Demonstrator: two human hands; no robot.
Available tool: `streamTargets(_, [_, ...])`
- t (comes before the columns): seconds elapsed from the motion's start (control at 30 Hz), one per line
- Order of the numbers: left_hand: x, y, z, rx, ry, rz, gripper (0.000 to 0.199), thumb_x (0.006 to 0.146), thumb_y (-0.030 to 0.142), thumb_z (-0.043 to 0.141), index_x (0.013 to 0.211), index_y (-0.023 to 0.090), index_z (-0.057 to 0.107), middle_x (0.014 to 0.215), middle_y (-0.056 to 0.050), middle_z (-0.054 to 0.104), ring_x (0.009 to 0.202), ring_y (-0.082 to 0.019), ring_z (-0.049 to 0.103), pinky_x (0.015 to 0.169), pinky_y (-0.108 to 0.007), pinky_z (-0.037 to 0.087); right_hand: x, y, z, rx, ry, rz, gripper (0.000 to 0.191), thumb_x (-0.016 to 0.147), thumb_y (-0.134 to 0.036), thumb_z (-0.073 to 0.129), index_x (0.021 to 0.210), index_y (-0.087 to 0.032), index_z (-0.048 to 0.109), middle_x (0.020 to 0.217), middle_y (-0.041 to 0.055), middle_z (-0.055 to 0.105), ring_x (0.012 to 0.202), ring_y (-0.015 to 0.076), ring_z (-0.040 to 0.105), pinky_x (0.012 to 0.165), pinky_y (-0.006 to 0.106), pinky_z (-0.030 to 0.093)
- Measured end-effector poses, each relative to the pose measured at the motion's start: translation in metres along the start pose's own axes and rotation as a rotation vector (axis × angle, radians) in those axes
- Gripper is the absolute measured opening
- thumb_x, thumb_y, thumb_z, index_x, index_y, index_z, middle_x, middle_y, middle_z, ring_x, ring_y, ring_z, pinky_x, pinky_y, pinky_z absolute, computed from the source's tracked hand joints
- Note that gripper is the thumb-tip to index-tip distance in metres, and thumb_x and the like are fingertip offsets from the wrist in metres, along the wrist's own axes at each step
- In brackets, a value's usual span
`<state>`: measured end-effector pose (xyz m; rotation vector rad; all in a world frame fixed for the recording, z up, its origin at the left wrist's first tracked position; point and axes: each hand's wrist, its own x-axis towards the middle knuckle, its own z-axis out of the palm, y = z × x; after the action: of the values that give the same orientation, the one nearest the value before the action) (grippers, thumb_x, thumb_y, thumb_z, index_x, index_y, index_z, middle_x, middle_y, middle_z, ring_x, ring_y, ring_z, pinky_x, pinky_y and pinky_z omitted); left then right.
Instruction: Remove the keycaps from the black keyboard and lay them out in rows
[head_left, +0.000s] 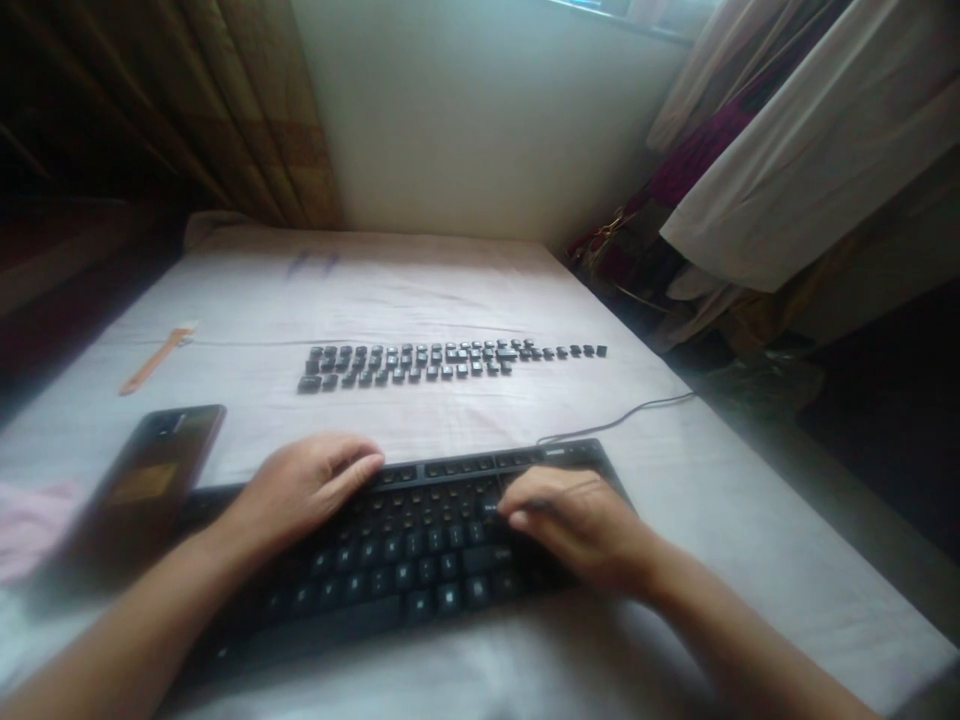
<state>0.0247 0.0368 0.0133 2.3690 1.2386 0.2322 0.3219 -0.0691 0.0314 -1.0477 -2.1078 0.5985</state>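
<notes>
Touching a keyboard point(450, 567) at lower centre, left hand point(315, 485) curled at its far edge, right hand point(574, 515) with fingers bunched beside a key point(491, 507), both grips unclear, loose keycaps point(456, 355) mid-frame

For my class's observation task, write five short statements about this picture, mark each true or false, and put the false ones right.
1. Loose keys lie in rows beyond the keyboard. True.
2. The phone lies at the keyboard's right end. False: the phone lies by its left end.
3. The right hand is over the right part of the keyboard. True.
4. The left hand holds the orange tool. False: the left hand is at the keyboard's far edge, and the tool lies apart on the sheet.
5. The cable stretches over the sheet toward its right edge. True.
</notes>
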Motion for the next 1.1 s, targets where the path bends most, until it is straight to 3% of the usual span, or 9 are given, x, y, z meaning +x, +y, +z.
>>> streamTargets(0.17, [0.000, -0.001, 0.000, -0.001, -0.006, -0.007, 0.044, 0.093, 0.056, 0.041, 0.098, 0.026, 0.072, 0.101, -0.002, 0.076, 0.094, -0.024, 0.068, 0.083, -0.032, 0.050, -0.007, -0.004, 0.007, -0.016, 0.055, 0.046, 0.013, 0.093, -0.014, 0.054, 0.097, -0.019, 0.065, 0.088, 0.0060, 0.074, 0.081, 0.0158, 0.071, 0.074, 0.025, 0.058])
streamTargets(0.4, [0.001, 0.005, -0.001, -0.004, -0.011, -0.005, 0.042, 0.093, 0.054, 0.042, 0.097, 0.026, 0.073, 0.100, -0.003, 0.076, 0.093, -0.025, 0.068, 0.081, -0.034, 0.050, -0.004, -0.007, 0.012, -0.070, 0.128, -0.063, 0.013, 0.094, -0.014, 0.052, 0.097, -0.017, 0.064, 0.080, 0.0060, 0.072, 0.072, 0.0153, 0.070, 0.065, 0.025, 0.057])
streamTargets(0.63, [0.000, 0.007, -0.001, -0.004, 0.001, 0.012, 0.040, 0.092, 0.052, 0.044, 0.092, 0.025, 0.073, 0.095, -0.003, 0.076, 0.089, -0.024, 0.067, 0.079, -0.033, 0.049, -0.014, -0.003, 0.017, -0.057, 0.207, -0.063, 0.015, 0.093, -0.011, 0.052, 0.100, -0.018, 0.063, 0.082, 0.0069, 0.074, 0.073, 0.0171, 0.072, 0.067, 0.027, 0.060])
streamTargets(0.97, [0.000, 0.011, -0.001, -0.001, -0.005, 0.018, 0.041, 0.093, 0.051, 0.041, 0.087, 0.023, 0.071, 0.089, -0.003, 0.073, 0.085, -0.023, 0.066, 0.077, -0.033, 0.047, -0.019, -0.007, 0.021, -0.268, 0.213, -0.316, 0.015, 0.096, -0.018, 0.056, 0.109, -0.015, 0.063, 0.083, 0.0092, 0.076, 0.079, 0.0176, 0.075, 0.071, 0.025, 0.063])
streamTargets(1.1, [0.000, 0.013, -0.002, 0.000, 0.000, 0.012, 0.041, 0.092, 0.050, 0.041, 0.084, 0.024, 0.071, 0.087, -0.003, 0.073, 0.083, -0.023, 0.065, 0.076, -0.032, 0.047, -0.017, -0.010, 0.018, -0.155, 0.293, -0.193, 0.017, 0.095, -0.015, 0.052, 0.106, -0.018, 0.065, 0.084, 0.0072, 0.076, 0.076, 0.0180, 0.074, 0.067, 0.027, 0.063])
